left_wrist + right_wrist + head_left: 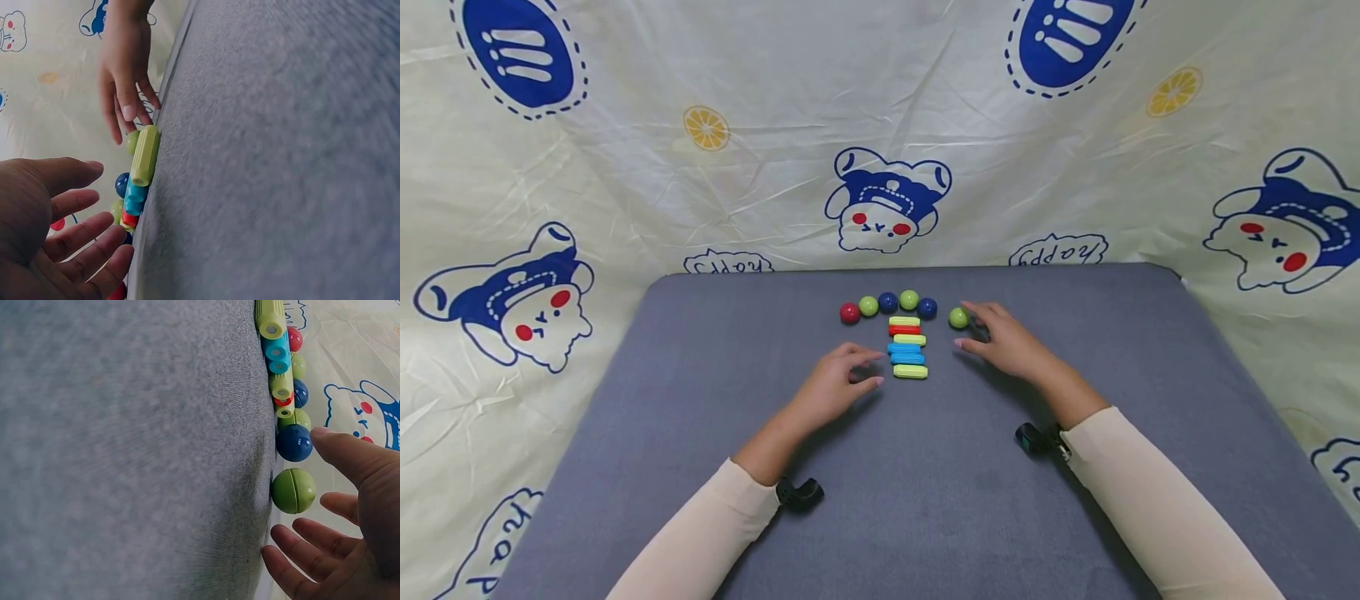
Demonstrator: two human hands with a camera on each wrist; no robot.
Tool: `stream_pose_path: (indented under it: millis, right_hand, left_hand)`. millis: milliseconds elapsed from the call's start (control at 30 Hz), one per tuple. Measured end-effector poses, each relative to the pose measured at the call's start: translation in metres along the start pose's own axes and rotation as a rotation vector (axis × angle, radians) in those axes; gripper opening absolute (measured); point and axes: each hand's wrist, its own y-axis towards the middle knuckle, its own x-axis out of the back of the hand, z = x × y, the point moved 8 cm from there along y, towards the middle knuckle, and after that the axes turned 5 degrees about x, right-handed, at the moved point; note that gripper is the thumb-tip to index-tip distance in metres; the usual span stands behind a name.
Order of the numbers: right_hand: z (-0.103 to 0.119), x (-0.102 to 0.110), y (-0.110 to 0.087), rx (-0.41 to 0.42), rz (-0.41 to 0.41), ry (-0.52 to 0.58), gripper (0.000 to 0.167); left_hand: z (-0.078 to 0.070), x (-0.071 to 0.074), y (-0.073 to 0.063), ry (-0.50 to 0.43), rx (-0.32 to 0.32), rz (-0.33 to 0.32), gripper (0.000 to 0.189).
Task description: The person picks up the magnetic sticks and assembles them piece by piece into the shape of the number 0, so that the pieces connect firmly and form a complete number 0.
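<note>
Near the far edge, smoothness calls for a light touch

Nearest, the grey cloth-covered table gives a flat surface. The left hand hovers with parted fingers, holding nothing, just left of a ridged yellow-green plastic-looking stick. Beyond it lie two sky-blue sticks, a second yellow-green stick, a red stick and a third yellow-green stick, all crosswise in a column. They look light and stiff; pinching the ends seems safest, sparing close neighbours. Grey end discs may be magnets, so a lifted stick could tug.

Right of the column, the right hand spreads thumb and fingers near a glossy, seamed lime-green ball. No pinch shows; whether it touches the ball I cannot tell. That ball looks hard, light, slippery and apt to roll: opposed pads across its widest part should suit.

Farther left, five more glossy balls, red, green and dark blue, curve past the column's far end.
</note>
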Motion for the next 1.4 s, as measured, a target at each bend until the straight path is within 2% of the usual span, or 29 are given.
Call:
stream_pose_path:
  millis: [200,433,867,1200,1400]
  right_hand:
    - [0.001,-0.002,0.004,-0.004,0.009,-0.005,0.074]
    - [0.002,-0.005,0.007,-0.010,0.011,-0.011,0.070]
    - [0.007,-0.008,0.003,0.028,0.006,-0.006,0.056]
    - [0.011,-0.010,-0.006,0.047,0.000,0.038,0.051]
    - [0.015,-0.013,-0.013,0.061,-0.008,0.002,0.044]
  left_hand:
    - [-0.003,-0.009,0.005,0.011,-0.028,0.039,0.040]
    - [-0.007,-0.018,0.009,0.054,-0.030,0.069,0.039]
    - [-0.015,-0.023,0.014,0.059,-0.089,0.040,0.033]
    - [-0.016,-0.024,0.016,0.063,-0.073,0.052,0.030]
    - [-0.015,-0.027,0.017,0.070,-0.083,0.035,0.029]
